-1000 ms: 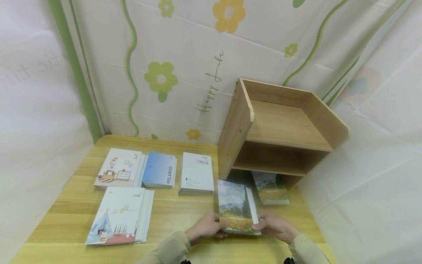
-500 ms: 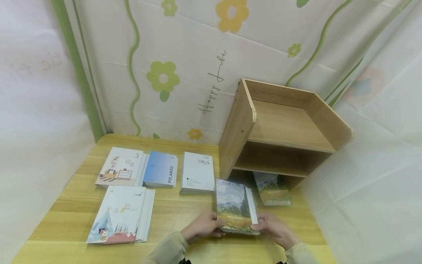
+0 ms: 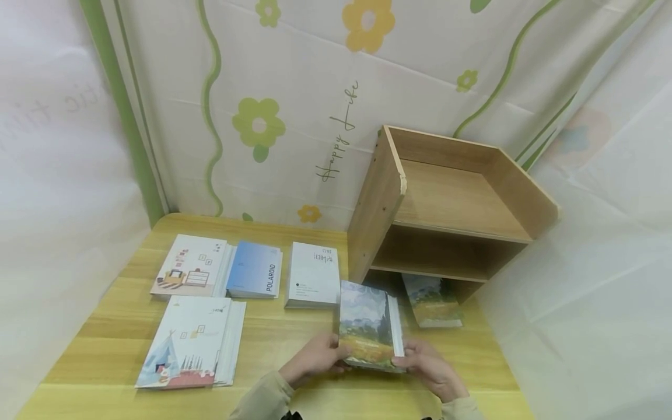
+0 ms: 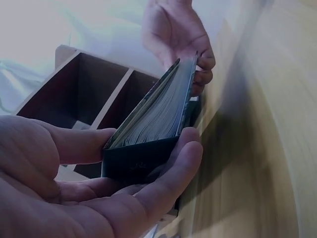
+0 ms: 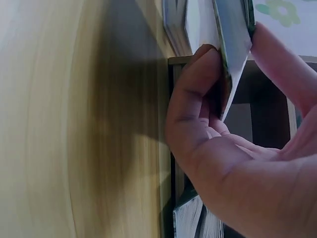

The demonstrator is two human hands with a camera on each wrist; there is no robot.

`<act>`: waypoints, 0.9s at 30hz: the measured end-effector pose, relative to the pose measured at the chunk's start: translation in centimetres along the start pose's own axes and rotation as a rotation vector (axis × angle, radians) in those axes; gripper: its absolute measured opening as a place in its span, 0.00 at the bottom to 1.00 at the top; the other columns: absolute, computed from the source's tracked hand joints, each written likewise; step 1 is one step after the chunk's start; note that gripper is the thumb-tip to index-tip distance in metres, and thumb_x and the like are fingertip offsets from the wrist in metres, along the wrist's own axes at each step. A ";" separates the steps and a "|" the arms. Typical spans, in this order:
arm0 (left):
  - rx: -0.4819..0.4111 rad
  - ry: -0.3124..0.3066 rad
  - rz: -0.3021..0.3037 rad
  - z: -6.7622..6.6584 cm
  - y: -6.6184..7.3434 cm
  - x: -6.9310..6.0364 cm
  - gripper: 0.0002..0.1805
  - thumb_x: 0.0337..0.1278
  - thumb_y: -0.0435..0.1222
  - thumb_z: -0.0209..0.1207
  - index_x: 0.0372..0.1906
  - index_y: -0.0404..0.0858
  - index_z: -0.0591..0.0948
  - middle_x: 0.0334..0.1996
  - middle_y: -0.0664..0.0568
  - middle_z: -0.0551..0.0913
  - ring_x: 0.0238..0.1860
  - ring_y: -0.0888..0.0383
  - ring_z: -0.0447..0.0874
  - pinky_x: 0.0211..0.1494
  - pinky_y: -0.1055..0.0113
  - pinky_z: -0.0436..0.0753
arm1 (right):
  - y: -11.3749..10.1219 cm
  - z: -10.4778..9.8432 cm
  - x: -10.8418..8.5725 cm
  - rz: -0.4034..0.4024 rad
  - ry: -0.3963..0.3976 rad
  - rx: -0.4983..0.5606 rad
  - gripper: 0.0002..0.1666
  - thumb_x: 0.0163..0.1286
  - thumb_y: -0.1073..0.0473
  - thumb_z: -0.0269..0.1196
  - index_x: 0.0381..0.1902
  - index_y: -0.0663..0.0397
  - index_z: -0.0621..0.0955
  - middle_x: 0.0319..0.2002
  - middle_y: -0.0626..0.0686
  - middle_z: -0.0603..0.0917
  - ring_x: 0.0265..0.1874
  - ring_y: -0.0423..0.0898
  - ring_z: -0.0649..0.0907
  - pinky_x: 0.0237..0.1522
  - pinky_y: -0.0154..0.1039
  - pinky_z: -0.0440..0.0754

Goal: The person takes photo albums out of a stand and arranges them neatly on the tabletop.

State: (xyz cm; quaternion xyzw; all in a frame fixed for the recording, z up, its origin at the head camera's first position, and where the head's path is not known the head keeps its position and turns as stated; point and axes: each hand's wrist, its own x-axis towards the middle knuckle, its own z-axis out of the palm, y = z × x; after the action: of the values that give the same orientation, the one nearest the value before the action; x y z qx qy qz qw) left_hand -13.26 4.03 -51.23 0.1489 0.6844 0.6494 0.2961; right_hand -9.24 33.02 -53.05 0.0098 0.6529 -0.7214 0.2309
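Note:
A thick book with a landscape painting on its cover is held between both hands, over the table in front of the shelf. My left hand grips its left lower edge; in the left wrist view, thumb and fingers hold the dark spine, with the pages fanned above it. At the other side my right hand pinches the lower right edge, the thumb on the cover, and the right wrist view shows curled fingers beneath. A matching book leans out of the shelf's bottom compartment, its back part hidden.
The wooden shelf stands at the back right against a patterned curtain. On the left of the table lie a white room-print book, a tent-print book, a blue POLAROID book and a white book.
Both hands have shifted a little to the left with the landscape book, which sits slightly higher and further from the matching one. The other books have stayed put.

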 end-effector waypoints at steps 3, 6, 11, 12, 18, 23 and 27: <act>0.004 -0.002 0.006 -0.2 0.0 -0.2 0.09 0.66 0.29 0.58 0.30 0.27 0.77 0.31 0.43 0.80 0.34 0.39 0.85 0.37 0.52 0.87 | 0.0 0.3 -0.1 0.000 0.030 0.000 0.09 0.66 0.74 0.60 0.44 0.65 0.78 0.32 0.48 0.81 0.33 0.43 0.77 0.39 0.37 0.77; -0.001 0.004 0.011 -0.3 0.1 -0.3 0.09 0.66 0.29 0.58 0.31 0.27 0.77 0.31 0.43 0.81 0.33 0.39 0.85 0.37 0.51 0.87 | 0.1 0.6 -0.2 -0.006 0.048 0.006 0.10 0.66 0.74 0.60 0.45 0.66 0.78 0.32 0.48 0.81 0.33 0.43 0.77 0.39 0.37 0.77; -0.021 0.015 0.022 -0.4 0.2 -0.5 0.08 0.65 0.29 0.57 0.35 0.25 0.79 0.31 0.43 0.82 0.33 0.42 0.85 0.37 0.53 0.87 | 0.0 1.0 -0.3 -0.016 0.075 0.019 0.11 0.66 0.74 0.60 0.46 0.67 0.78 0.29 0.46 0.79 0.31 0.42 0.76 0.39 0.38 0.76; -0.023 0.016 0.025 -0.4 0.2 -0.5 0.08 0.65 0.29 0.57 0.36 0.25 0.79 0.31 0.43 0.82 0.32 0.42 0.85 0.37 0.53 0.87 | 0.1 1.0 -0.3 -0.018 0.081 0.022 0.11 0.66 0.74 0.61 0.47 0.67 0.78 0.29 0.46 0.79 0.31 0.42 0.76 0.39 0.38 0.76; -0.011 0.034 0.050 -0.6 0.0 -0.6 0.08 0.66 0.29 0.57 0.37 0.25 0.80 0.31 0.45 0.82 0.32 0.43 0.85 0.36 0.52 0.86 | 0.2 1.9 -0.2 -0.037 0.121 0.039 0.12 0.64 0.75 0.62 0.46 0.69 0.79 0.31 0.50 0.81 0.33 0.44 0.77 0.40 0.38 0.78; 0.005 0.048 0.071 -0.8 -0.2 -0.9 0.08 0.65 0.28 0.57 0.35 0.24 0.81 0.31 0.45 0.82 0.31 0.46 0.84 0.37 0.50 0.86 | 0.4 2.7 -0.2 -0.032 0.159 0.067 0.11 0.63 0.76 0.61 0.44 0.68 0.79 0.32 0.52 0.81 0.34 0.45 0.77 0.41 0.38 0.78; -0.057 0.048 0.092 -1.0 -0.6 -1.0 0.08 0.64 0.27 0.57 0.34 0.23 0.80 0.33 0.44 0.82 0.34 0.48 0.84 0.42 0.47 0.85 | 0.6 3.0 -0.2 -0.031 0.170 0.064 0.13 0.62 0.76 0.61 0.45 0.69 0.78 0.33 0.51 0.81 0.34 0.45 0.78 0.42 0.38 0.79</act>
State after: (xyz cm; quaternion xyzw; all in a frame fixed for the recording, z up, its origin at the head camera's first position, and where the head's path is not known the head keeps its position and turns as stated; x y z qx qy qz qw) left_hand -12.97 2.51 -51.59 0.1563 0.6649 0.6850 0.2536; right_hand -7.99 30.18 -53.10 0.0683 0.6467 -0.7420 0.1632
